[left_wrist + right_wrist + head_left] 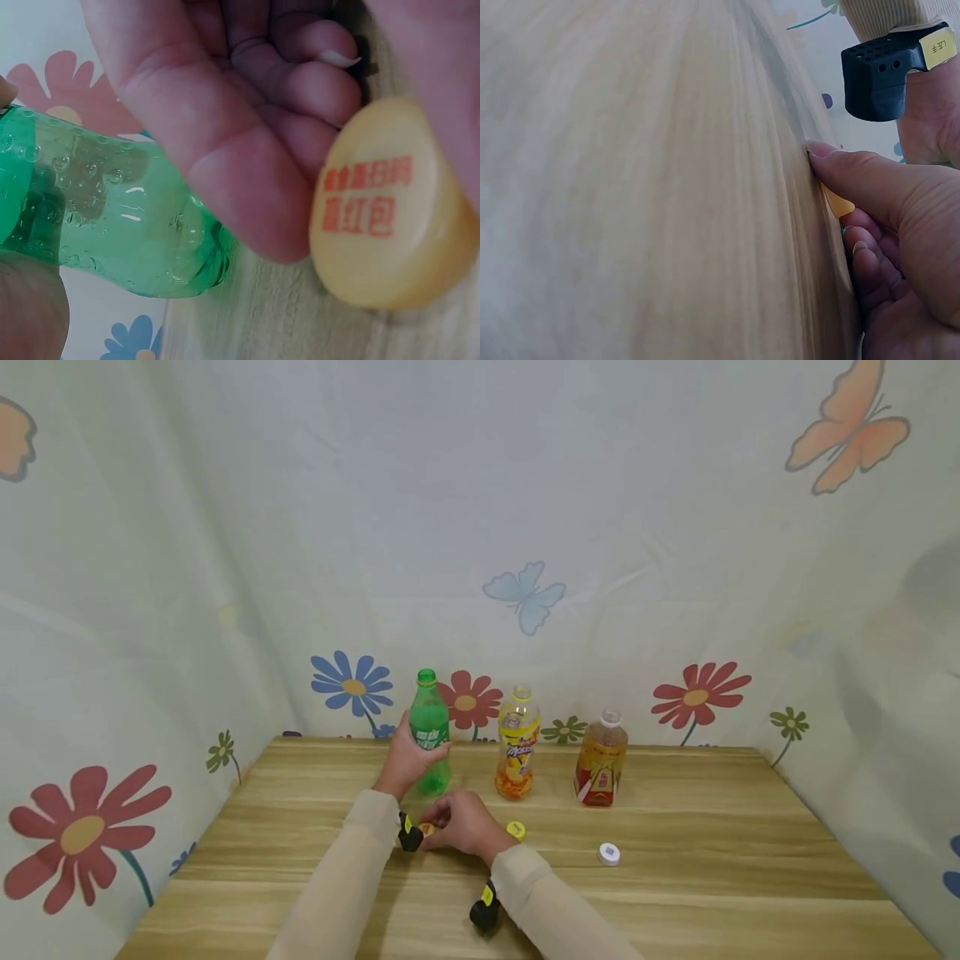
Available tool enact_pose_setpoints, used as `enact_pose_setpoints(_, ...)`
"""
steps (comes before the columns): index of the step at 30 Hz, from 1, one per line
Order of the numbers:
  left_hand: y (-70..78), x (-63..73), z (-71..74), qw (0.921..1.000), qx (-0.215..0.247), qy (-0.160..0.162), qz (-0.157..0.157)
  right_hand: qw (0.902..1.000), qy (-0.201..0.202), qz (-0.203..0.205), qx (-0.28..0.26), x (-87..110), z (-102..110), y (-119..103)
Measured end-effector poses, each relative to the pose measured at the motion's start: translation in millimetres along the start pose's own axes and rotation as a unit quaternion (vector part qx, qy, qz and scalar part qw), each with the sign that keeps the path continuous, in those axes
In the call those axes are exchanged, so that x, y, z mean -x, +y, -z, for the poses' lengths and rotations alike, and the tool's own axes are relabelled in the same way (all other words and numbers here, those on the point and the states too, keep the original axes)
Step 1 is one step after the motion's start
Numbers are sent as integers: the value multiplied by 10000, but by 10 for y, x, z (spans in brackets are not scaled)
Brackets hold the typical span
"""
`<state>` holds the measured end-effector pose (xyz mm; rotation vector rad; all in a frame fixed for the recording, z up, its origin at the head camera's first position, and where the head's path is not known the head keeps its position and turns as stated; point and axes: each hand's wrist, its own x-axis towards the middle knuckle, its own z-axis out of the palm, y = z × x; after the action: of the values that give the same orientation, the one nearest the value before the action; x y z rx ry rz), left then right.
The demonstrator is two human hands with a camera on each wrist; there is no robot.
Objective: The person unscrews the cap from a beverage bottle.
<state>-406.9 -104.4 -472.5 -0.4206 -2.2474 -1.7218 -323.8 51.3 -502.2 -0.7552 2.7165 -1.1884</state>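
My left hand grips a green plastic bottle around its middle, and the bottle stands upright on the table with its mouth uncapped. Beads of liquid show on the bottle's clear green lower part in the left wrist view. Just in front of it, my right hand has thumb and fingers at the edges of an orange-yellow bottle cap with red printed characters. In the right wrist view a sliver of this cap shows between thumb and fingers, close to the tabletop.
An uncapped bottle with a yellow label and orange contents stands right of the green one. Farther right is an uncapped bottle of reddish-brown drink. A yellow cap and a white cap lie on the wooden table. Flower-printed cloth hangs behind.
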Motion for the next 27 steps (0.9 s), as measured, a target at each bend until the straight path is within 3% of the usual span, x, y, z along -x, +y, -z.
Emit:
enact_pose_setpoints(21,8,52,57,9992,-182,-348,85,9997,21,-246,12,18,16,-46)
enact_pose_setpoints(27,53,90,141,9988,34,-477,51,9992,-1,-343,-225,58,66,-120)
